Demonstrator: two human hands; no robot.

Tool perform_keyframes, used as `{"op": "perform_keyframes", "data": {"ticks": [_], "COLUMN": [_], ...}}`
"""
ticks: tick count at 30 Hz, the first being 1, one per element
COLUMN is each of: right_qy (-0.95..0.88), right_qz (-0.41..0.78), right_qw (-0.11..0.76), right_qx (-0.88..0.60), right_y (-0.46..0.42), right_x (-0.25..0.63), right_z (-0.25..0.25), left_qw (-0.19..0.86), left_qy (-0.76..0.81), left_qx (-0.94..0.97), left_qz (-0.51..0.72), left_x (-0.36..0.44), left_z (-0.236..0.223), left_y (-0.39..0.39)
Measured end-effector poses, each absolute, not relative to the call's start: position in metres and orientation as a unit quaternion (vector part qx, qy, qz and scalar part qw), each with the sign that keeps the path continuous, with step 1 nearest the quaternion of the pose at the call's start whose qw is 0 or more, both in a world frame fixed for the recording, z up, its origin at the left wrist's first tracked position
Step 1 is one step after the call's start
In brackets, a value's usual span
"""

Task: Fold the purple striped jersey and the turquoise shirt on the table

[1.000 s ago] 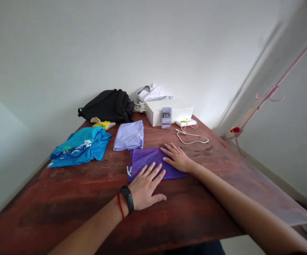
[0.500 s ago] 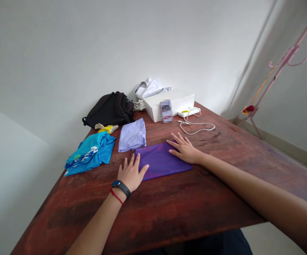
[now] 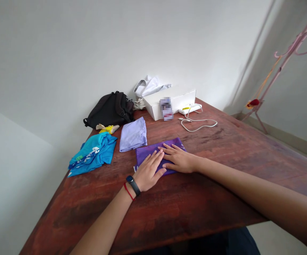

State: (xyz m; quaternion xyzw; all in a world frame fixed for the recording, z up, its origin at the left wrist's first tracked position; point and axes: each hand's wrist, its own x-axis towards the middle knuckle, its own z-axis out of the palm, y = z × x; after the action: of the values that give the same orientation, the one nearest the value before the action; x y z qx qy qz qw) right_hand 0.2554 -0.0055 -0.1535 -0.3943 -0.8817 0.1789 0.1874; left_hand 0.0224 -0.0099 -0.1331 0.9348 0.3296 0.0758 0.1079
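A folded purple cloth [image 3: 146, 151] lies flat on the reddish-brown wooden table [image 3: 196, 209], and a bit of white shows at its left edge. My left hand [image 3: 149, 171] rests on its left and near part, fingers stretched out. On its right part lies my right hand [image 3: 180, 159], palm down with the fingers extended. The fingertips of both hands meet near the middle of the cloth. Just behind the cloth is a folded lavender cloth [image 3: 133, 134]. To the left sits a loosely folded blue garment [image 3: 93, 154] with white and green print.
At the back stand a black backpack [image 3: 108, 109], a white box [image 3: 169, 101] and a white bag [image 3: 149, 86]. A yellow item [image 3: 108, 129] lies before the backpack. A white cable [image 3: 198, 124] and a white device [image 3: 190, 109] sit right of the box. A pink coat stand [image 3: 283, 63] is at far right.
Both hands have moved inward over the purple cloth, from its sides toward its middle, until their fingertips meet. The cloth's right side now reaches less far to the right.
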Motion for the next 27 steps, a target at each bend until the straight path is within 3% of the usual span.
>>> {"op": "perform_keyframes", "data": {"ticks": [5, 18, 23, 27], "right_qy": [-0.879, -0.843, -0.867, -0.883], "right_qz": [0.187, 0.128, 0.128, 0.192], "right_qw": [0.187, 0.166, 0.232, 0.206], "right_qx": [-0.397, -0.496, -0.422, -0.375], "right_y": [-0.001, 0.013, -0.005, -0.012], "right_x": [0.26, 0.283, 0.268, 0.257], "right_z": [-0.156, -0.157, -0.138, -0.145], "left_qw": [0.079, 0.067, 0.067, 0.064], "left_qy": [0.428, 0.466, 0.467, 0.468], "left_qx": [0.897, 0.881, 0.88, 0.88], "left_qz": [0.074, 0.041, 0.052, 0.049], "left_x": [0.014, 0.003, 0.002, 0.002], "left_z": [-0.143, -0.138, -0.141, -0.141], "left_y": [-0.003, -0.003, -0.002, -0.002]}}
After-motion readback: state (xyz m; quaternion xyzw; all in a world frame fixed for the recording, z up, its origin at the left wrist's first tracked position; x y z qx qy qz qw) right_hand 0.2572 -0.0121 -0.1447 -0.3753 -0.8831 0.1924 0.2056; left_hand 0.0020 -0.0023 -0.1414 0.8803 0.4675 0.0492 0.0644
